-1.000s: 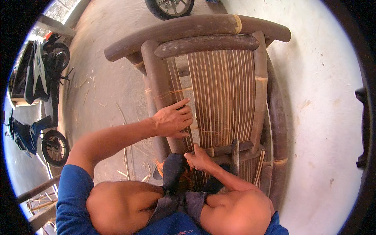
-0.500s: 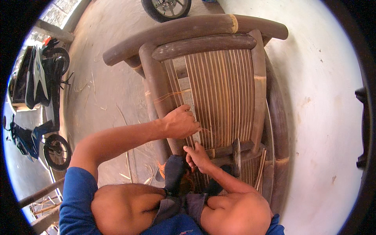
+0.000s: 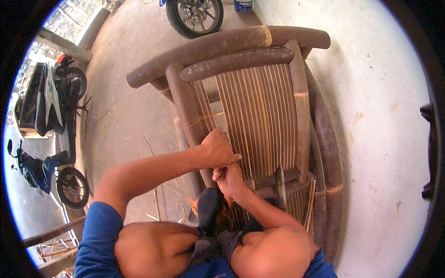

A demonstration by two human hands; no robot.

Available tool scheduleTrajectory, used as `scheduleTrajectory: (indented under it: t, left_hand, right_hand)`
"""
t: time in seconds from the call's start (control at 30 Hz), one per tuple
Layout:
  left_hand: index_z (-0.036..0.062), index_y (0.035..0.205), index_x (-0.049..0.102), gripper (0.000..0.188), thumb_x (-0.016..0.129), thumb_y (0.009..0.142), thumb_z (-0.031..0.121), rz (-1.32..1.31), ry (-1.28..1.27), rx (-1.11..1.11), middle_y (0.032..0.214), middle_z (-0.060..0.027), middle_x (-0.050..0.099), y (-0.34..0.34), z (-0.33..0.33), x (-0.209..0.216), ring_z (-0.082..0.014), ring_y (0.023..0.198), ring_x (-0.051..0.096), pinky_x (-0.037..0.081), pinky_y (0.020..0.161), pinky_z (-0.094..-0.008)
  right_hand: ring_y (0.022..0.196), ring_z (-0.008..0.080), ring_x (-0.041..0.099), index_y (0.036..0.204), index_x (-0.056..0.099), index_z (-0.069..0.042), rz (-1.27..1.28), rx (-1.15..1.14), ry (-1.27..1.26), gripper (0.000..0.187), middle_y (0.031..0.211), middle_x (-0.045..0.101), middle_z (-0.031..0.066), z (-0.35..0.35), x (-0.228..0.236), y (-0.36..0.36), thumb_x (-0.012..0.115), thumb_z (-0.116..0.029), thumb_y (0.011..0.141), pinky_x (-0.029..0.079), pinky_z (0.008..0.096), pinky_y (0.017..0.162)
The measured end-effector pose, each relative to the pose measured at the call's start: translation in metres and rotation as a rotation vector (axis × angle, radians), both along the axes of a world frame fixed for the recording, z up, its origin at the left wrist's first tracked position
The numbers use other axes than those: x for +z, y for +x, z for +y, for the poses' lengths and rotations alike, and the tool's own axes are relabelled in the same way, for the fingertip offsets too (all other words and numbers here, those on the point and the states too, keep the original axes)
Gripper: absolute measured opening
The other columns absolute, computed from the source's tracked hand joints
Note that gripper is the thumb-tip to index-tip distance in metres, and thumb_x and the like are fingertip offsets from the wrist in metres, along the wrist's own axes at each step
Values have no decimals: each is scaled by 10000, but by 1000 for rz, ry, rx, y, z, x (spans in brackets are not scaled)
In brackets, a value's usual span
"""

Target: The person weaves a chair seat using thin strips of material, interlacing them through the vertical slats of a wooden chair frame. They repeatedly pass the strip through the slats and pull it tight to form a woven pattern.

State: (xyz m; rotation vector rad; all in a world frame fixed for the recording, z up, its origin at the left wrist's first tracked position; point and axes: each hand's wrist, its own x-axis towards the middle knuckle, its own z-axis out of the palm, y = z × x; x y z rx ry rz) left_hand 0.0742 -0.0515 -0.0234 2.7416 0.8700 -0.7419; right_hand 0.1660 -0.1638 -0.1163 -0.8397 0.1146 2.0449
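Note:
A dark brown bamboo chair (image 3: 222,39) lies in front of me, its panel of thin bamboo slats (image 3: 259,116) held between thick poles. A gap shows in the slats left of the middle. My left hand (image 3: 217,149) is closed over the slats beside the lower part of this gap. Just below it my right hand (image 3: 228,178) is also closed, its fingers pinched and meeting the left hand. What either hand holds is hidden by the fingers. A thin orange cord (image 3: 201,120) crosses the left slats and the left pole.
A flat blade-like piece (image 3: 281,183) stands at the panel's lower right, near loose bamboo strips (image 3: 311,204). Orange fibres (image 3: 193,206) lie by my foot. A white wall (image 3: 380,139) runs along the right. Motorbikes (image 3: 48,102) stand at left; a wheel (image 3: 194,16) and a bucket (image 3: 243,5) at the back.
My right hand has moved up to meet my left hand; its raised thumb is now folded in. My left hand has shifted slightly down and left. The whole view has shifted a little.

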Motion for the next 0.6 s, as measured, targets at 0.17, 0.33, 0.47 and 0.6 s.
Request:
scheduleTrajectory:
  t: [0.17, 0.33, 0.47, 0.6]
  left_hand:
    - [125, 802, 805, 762, 286, 1076, 611, 175, -166, 49, 830, -116, 763, 14, 6, 12, -294, 851, 703, 408, 948, -492]
    - [146, 946, 798, 575, 370, 1091, 501, 191, -147, 15, 867, -57, 782, 19, 5, 24, -262, 856, 726, 401, 853, -473]
    - [166, 938, 791, 469, 450, 1062, 463, 152, -119, -26, 862, -37, 784, 14, 1, 21, -255, 843, 732, 401, 858, -471]
    - [159, 722, 740, 431, 527, 984, 428, 0, -60, -182, 703, -55, 711, -4, 5, 8, -262, 735, 689, 409, 829, -476]
  right_hand:
    - [560, 217, 633, 966, 626, -118, 117, -51, -87, 404, 768, 678, 63, 8, 8, -5, 446, -460, 1084, 513, 367, 503]
    - [667, 194, 646, 928, 644, -97, 207, -94, -98, 291, 728, 655, 37, 4, 9, 0, 481, -300, 1058, 500, 339, 639]
    - [620, 216, 656, 1034, 628, -124, 326, 11, -81, 333, 738, 666, 46, 5, 1, 8, 489, -426, 1060, 514, 365, 578]
    - [607, 296, 694, 1310, 529, -85, -280, 504, -21, 448, 760, 714, 128, -2, 6, 32, 525, -446, 1046, 544, 446, 546]
